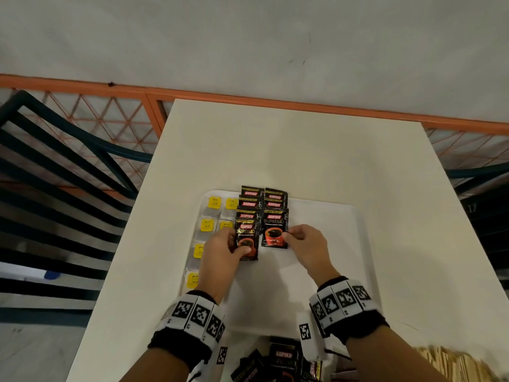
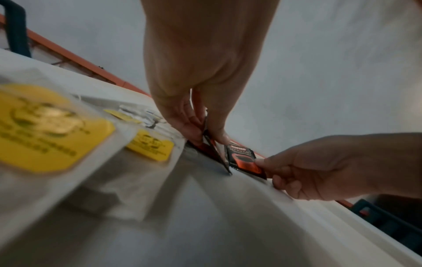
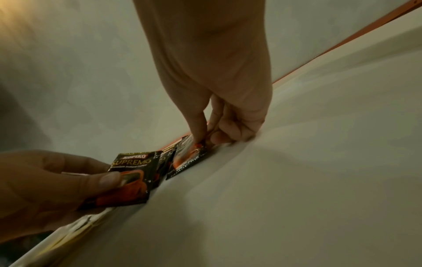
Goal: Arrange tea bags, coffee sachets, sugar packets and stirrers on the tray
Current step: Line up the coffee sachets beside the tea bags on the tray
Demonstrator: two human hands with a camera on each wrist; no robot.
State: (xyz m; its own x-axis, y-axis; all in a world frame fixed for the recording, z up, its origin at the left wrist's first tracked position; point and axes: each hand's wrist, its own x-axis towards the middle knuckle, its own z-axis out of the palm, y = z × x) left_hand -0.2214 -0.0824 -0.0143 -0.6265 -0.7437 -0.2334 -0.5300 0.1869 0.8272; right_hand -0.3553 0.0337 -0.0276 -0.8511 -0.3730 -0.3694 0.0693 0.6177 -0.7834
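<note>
A white tray lies on the white table. Tea bags with yellow tags fill its left side in two columns. Two overlapping columns of black coffee sachets run down the middle. My left hand pinches the nearest sachet of the left column between thumb and fingers. That sachet is tilted up off the tray. My right hand pinches the right edge of the nearest sachet of the right column, which lies on the tray. Both pinches show in the left wrist view, left hand and right hand.
More loose coffee sachets lie in a heap at the near table edge between my wrists. Pale wooden stirrers lie at the near right. Dark chairs stand left and right of the table. The tray's right half is bare.
</note>
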